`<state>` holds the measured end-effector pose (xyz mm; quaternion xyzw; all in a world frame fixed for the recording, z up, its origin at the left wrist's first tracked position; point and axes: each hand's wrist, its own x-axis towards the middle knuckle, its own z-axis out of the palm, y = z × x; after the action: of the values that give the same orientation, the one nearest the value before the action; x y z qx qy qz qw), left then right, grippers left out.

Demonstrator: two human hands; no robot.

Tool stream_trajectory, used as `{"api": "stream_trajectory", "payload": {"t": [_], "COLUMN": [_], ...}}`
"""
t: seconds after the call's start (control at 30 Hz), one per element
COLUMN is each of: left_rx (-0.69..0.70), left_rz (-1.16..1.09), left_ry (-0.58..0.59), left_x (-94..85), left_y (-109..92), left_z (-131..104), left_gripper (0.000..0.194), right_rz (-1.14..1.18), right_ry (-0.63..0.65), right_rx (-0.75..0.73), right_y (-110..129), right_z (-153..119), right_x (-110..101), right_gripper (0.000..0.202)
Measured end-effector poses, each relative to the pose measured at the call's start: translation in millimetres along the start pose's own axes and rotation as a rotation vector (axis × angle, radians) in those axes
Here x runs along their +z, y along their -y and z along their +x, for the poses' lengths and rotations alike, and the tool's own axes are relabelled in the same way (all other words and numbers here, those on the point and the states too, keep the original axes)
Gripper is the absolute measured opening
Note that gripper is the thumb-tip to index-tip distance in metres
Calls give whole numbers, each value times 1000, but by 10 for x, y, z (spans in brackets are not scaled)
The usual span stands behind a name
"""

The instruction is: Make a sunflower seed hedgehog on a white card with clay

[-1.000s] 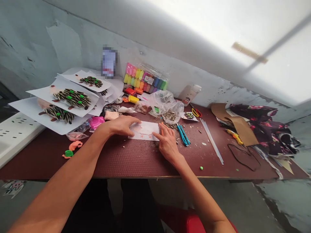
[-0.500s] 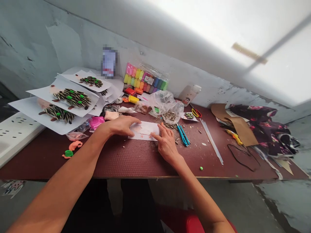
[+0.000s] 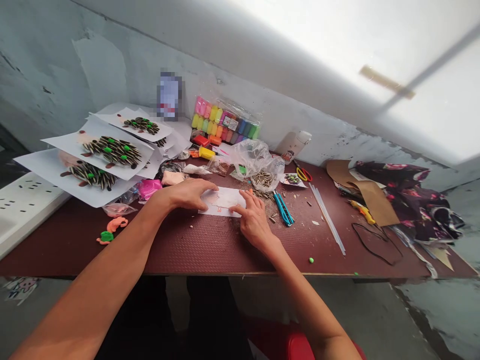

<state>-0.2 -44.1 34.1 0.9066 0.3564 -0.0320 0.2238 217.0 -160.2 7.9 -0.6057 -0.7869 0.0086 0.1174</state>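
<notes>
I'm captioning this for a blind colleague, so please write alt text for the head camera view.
Two bare hands, left and right, rest on a small white sheet bearing a faint outline drawing. Around them on a dark red table lie striped seeds, a blue cutter and papers with seed-covered animal figures.

No wording readable from where I stand. Clear pack of coloured blocks (image 3: 215, 114), by the wall: two small pale labels (image 3: 233, 124) with dark marks, too fine to make out. Pale bottle (image 3: 293, 148): print on its side, details too small. Upright screen (image 3: 169, 95): blurred into squares, reddish patch low down, illegible. Patterned scrap (image 3: 23, 288), lower left: dark marks, unclear.
</notes>
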Motion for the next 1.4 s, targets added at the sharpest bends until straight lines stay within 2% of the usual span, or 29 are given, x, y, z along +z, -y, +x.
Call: {"api": "stream_trajectory", "payload": {"t": [0.23, 0.37, 0.7, 0.97, 1.4], "left_rx": [0, -1, -6, -3, 20], "left_rz": [3, 7, 3, -2, -3], "left_ry": [-5, 5, -24, -18, -20], "left_x": [-3, -2, 21, 14, 28], "left_y": [-12, -11, -6, -6, 25], "left_z": [-7, -2, 8, 2, 14], "left_gripper": [73, 74, 73, 73, 73], "right_rz": [158, 118, -157, -168, -178], "right_ry": [-55, -119, 49, 3, 105], "right_rx": [70, 73, 8, 37, 49], "right_y": [-47, -62, -25, -85, -3], "right_z": [68, 29, -72, -76, 95], "right_x": [73, 73, 25, 35, -36], "right_gripper": [48, 51, 50, 49, 55]}}
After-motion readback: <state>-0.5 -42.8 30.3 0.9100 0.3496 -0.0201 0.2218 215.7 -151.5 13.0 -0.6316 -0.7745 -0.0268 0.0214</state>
